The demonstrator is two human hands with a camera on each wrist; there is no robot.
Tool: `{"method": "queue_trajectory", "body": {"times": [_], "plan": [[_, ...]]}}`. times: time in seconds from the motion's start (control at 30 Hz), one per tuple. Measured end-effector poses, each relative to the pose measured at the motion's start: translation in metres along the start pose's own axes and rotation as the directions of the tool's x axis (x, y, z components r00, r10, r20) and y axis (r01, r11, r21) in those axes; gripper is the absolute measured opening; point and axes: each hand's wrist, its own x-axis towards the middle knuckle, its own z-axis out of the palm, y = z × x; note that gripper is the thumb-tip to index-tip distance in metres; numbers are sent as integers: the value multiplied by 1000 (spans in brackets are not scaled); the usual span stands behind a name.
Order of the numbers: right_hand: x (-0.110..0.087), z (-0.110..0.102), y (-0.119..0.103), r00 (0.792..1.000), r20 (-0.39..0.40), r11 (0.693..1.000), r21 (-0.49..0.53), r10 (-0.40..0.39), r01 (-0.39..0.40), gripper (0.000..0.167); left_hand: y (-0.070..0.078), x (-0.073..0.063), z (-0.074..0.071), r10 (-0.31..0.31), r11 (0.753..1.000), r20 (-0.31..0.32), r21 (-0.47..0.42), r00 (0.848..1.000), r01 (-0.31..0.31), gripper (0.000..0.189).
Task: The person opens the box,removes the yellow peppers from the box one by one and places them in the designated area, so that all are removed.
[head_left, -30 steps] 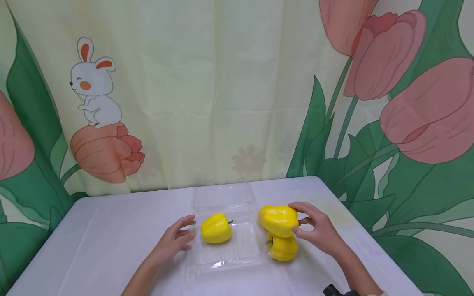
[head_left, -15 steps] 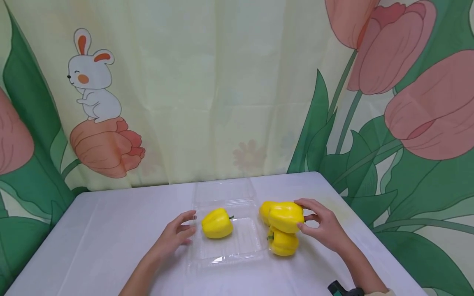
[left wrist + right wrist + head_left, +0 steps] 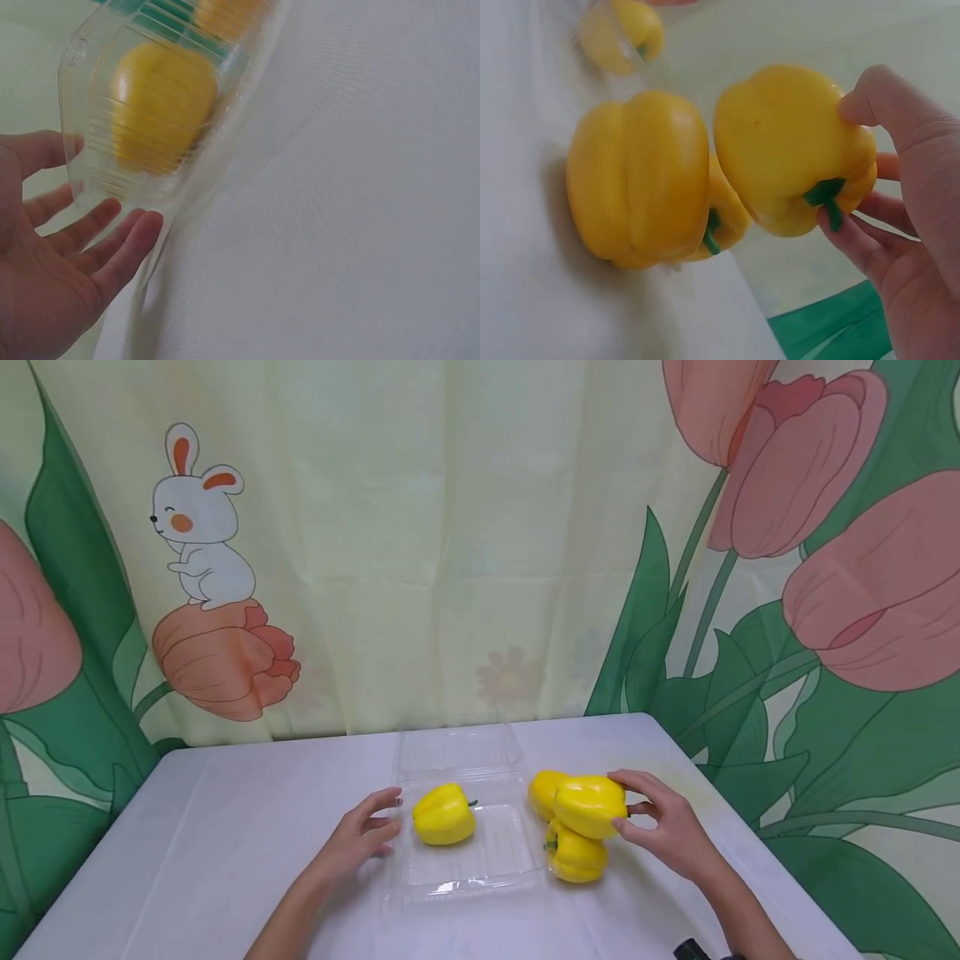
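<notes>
My right hand (image 3: 667, 828) holds a yellow bell pepper (image 3: 591, 807) between thumb and fingers at its green-stemmed end. In the right wrist view this pepper (image 3: 784, 142) is up off the table. Two more yellow bell peppers lie by it: one nearer me (image 3: 577, 860), one partly hidden behind (image 3: 543, 790). To their left lies a clear plastic clamshell box (image 3: 501, 843), lid spread open toward the back. Inside its left part rests another yellow bell pepper (image 3: 444, 815). My left hand (image 3: 354, 835) has loosely bent fingers at the box's left edge; its fingertips (image 3: 150, 223) reach the rim.
A white cloth covers the table (image 3: 247, 827). Behind it hangs a pale curtain (image 3: 375, 568) printed with tulips and a rabbit. A dark object (image 3: 690, 950) shows below my right forearm at the lower image edge.
My right hand has shifted a little to the right with its bell pepper, so more of the pepper behind shows. The left hand, the box and its pepper stay put.
</notes>
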Motion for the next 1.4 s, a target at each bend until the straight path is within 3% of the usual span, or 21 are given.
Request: {"method": "queue_trajectory", "body": {"times": [1.4], "plan": [[-15, -15, 20, 999, -39, 999, -49, 15, -17, 54, -1, 0, 1, -5, 1000, 2, 18, 1000, 5, 53]]}}
